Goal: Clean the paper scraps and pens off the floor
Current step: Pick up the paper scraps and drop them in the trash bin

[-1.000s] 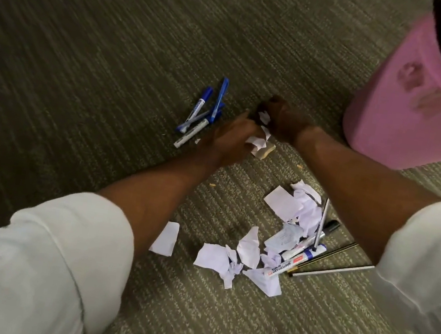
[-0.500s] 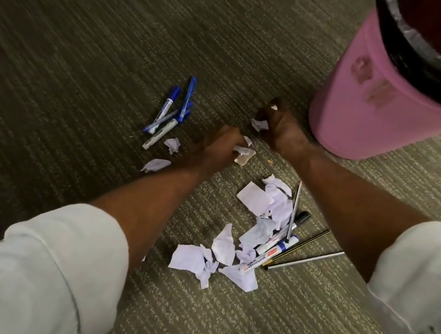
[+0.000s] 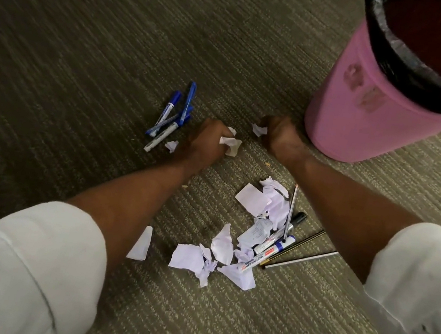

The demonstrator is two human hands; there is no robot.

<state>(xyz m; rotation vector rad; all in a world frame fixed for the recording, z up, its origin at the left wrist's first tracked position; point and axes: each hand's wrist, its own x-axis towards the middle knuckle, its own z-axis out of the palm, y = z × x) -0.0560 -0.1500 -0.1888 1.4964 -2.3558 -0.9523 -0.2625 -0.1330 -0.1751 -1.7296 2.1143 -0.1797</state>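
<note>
My left hand [image 3: 208, 141] is closed around crumpled white paper scraps [image 3: 230, 142] low over the carpet. My right hand [image 3: 278, 135] is a fist beside the pink bin, with a small white scrap [image 3: 258, 130] sticking out of it. Several blue pens and markers [image 3: 174, 115] lie left of my left hand, with one small scrap [image 3: 171, 145] beside them. A heap of torn paper [image 3: 247, 228] mixed with markers [image 3: 266, 252] and thin pencils [image 3: 301, 260] lies between my forearms. One flat scrap [image 3: 142, 243] pokes out from under my left forearm.
A pink waste bin [image 3: 366, 102] with a black liner stands at the upper right, close to my right hand. Grey-green striped carpet [image 3: 90, 33] fills the floor around. White rolled sleeves cover both upper arms at the bottom corners.
The view has shifted, so the bin's open top shows more. My hands have drawn a little apart, each still clutching paper. One small scrap now lies loose by the blue pens.
</note>
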